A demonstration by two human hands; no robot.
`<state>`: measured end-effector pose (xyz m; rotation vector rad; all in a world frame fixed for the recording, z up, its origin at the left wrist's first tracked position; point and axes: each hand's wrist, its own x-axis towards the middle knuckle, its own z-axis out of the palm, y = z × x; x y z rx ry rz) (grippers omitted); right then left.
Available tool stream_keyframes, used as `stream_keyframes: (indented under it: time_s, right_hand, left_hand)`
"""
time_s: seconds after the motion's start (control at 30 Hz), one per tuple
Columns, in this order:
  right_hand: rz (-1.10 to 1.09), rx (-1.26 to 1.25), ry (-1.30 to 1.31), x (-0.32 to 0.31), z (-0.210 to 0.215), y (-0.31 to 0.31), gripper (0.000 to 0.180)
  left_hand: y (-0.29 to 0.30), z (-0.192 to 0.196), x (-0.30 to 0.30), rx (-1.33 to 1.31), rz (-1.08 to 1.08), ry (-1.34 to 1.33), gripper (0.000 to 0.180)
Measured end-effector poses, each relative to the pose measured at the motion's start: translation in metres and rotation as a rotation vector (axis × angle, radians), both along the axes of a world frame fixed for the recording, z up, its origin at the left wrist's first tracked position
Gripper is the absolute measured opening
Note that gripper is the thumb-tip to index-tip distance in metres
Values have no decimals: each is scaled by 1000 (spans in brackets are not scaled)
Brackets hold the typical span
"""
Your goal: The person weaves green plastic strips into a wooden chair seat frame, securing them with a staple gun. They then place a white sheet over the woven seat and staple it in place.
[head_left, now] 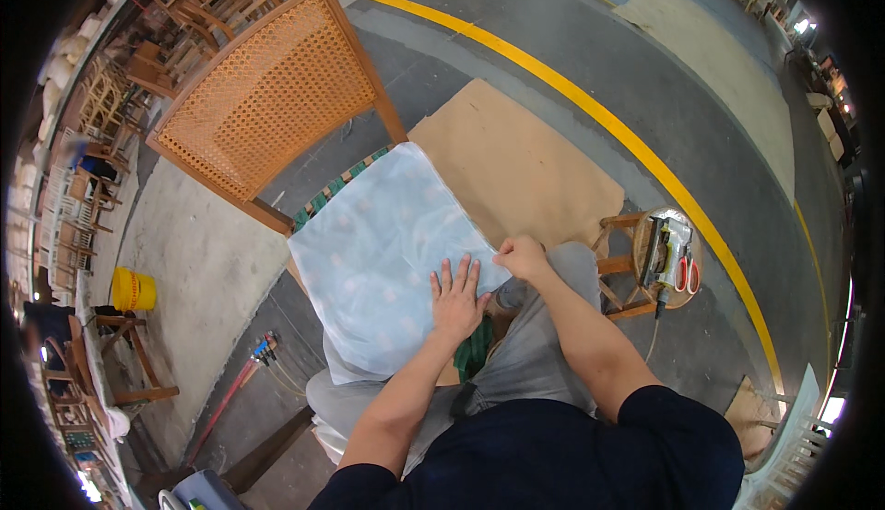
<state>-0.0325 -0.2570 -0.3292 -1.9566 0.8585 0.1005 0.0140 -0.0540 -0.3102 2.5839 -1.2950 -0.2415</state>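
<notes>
A wooden chair with an orange woven cane back (267, 95) stands in front of me, and green webbing straps (341, 187) show at the back of its seat. A pale, translucent white sheet (378, 252) lies spread over the seat. My left hand (456, 298) rests flat on the sheet's near right part, fingers apart. My right hand (523, 256) is closed, pinching the sheet's right edge. My knees in grey trousers (535, 353) are just below the seat.
A small round wooden stool (622, 266) at my right carries a power tool (656, 252) and red-handled scissors (687, 275). Brown cardboard (516, 160) lies on the floor beyond. A yellow floor line (590, 104) runs diagonally. A yellow bucket (134, 289) and stacked chairs (184, 12) are at left.
</notes>
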Motion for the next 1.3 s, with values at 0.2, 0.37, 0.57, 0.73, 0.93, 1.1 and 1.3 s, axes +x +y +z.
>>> stream_keyframes:
  time_s: [0.2,0.37,0.57,0.73,0.93,1.1,1.3]
  right_hand:
    - [-73,14,-48,-5,-5,-7,31]
    - [-411,236,-476,-35,45,-25,22]
    - [-730,-475,-200,-194,86,-132,26]
    - [-822,-539,217,-290,62,-181,32]
    - [-760,-333,314,-269,36,-194,39]
    - [-852,-483,374,-290,37,-215,34]
    - [-912,-344,52,-267,65,-198,39]
  left_hand:
    - [-3,-2,7,-57,-31,-11,75]
    - [2,5,12,-32,5,48,68]
    - [-22,-7,14,-122,-6,23,57]
    - [-41,-15,11,-150,1,5,58]
    - [-34,-13,20,-115,34,-10,60]
    - [-46,-10,15,-128,18,64,63]
    - [-42,-11,17,-118,16,68,65]
